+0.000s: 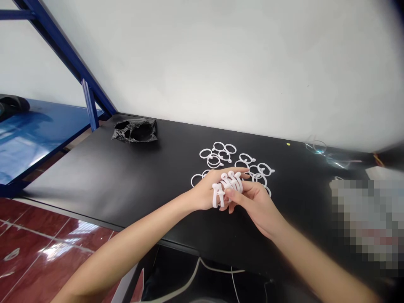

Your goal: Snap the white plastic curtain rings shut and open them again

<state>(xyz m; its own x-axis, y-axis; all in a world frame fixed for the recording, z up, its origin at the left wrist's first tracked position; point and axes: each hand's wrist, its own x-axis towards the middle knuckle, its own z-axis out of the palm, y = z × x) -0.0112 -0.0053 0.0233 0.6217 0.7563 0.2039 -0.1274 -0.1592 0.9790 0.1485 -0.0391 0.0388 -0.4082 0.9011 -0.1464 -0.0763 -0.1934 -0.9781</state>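
Several white plastic curtain rings [218, 195], each with a small round tab, sit around the fingers of my left hand [206, 191]. Its index finger stretches out to the right above them, while its other fingers are mostly hidden. From the right, my right hand [257, 206] closes on the same bunch, thumb pressed against the rings. Both hands are just above the black table [151, 181]. Behind them, more loose white rings [213, 160] lie scattered on the tabletop, some overlapping and some partly covered by my hands.
A crumpled black plastic bag [135, 129] lies open at the back left. Clear glasses [315, 146] rest near the wall at the right. A blurred-out object [366, 219] is at the right edge. Cables [189, 280] hang below the table front.
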